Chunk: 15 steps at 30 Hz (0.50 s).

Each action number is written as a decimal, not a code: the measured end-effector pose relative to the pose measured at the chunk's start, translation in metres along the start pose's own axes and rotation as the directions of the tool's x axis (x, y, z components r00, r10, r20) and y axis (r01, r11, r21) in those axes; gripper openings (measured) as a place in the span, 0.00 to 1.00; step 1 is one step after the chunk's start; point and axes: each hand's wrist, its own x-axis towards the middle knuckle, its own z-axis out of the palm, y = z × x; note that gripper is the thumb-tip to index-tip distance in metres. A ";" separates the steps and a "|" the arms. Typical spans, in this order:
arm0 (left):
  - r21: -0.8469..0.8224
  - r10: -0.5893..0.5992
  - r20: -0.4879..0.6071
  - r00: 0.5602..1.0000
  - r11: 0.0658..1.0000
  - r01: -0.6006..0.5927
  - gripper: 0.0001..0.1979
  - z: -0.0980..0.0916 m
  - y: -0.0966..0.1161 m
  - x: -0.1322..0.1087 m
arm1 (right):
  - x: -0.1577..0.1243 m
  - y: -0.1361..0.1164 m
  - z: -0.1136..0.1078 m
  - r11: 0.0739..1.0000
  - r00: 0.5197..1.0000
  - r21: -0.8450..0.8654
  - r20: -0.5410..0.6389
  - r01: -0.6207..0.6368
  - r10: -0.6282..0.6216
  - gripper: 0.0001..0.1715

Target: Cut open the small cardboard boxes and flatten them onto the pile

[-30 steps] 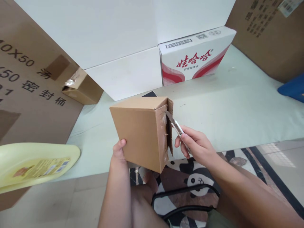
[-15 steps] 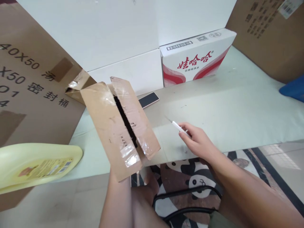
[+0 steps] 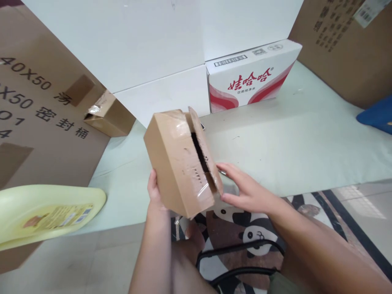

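My left hand (image 3: 154, 192) grips a small brown cardboard box (image 3: 177, 163) from behind and below, tilted over the near edge of the pale green table (image 3: 306, 139). Its taped top faces me, slit down the middle, with the right flap lifted a little. My right hand (image 3: 245, 190) has its fingers stretched out, the index fingertip and thumb against that flap's lower edge. A thin grey sliver (image 3: 223, 172), perhaps the knife, shows just under the index finger. A corner of a phone (image 3: 202, 125) peeks out behind the box.
White boxes (image 3: 159, 94) and a red-and-white carton (image 3: 251, 77) stand at the back. Large brown cartons flank the table, left (image 3: 36, 114) and right (image 3: 346, 45). A small brown box (image 3: 107, 114), a yellow bottle (image 3: 45, 212), a blue item (image 3: 376, 114) and a black chair frame (image 3: 239, 253) are near.
The box was being cut along its side, then turned taped face up, and now sits lower and nearer my right hand. The knife has left my right hand's grip; that hand now touches the flap.
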 end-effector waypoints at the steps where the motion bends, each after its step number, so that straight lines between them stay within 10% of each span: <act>1: 0.016 -0.011 -0.029 1.000 1.000 0.012 0.32 0.004 -0.003 0.000 | 0.000 -0.003 0.002 0.997 1.000 0.071 0.006 0.021 -0.022 0.42; 8: 0.220 -0.047 -0.002 0.999 0.974 0.046 0.21 0.025 -0.024 0.010 | 0.001 -0.009 0.001 0.940 0.982 0.341 -0.177 -0.006 0.070 0.39; 15: 0.512 0.384 -0.011 0.923 0.795 -0.325 0.12 0.030 -0.036 0.015 | 0.000 -0.003 0.010 0.972 0.955 0.233 -0.285 -0.020 0.088 0.27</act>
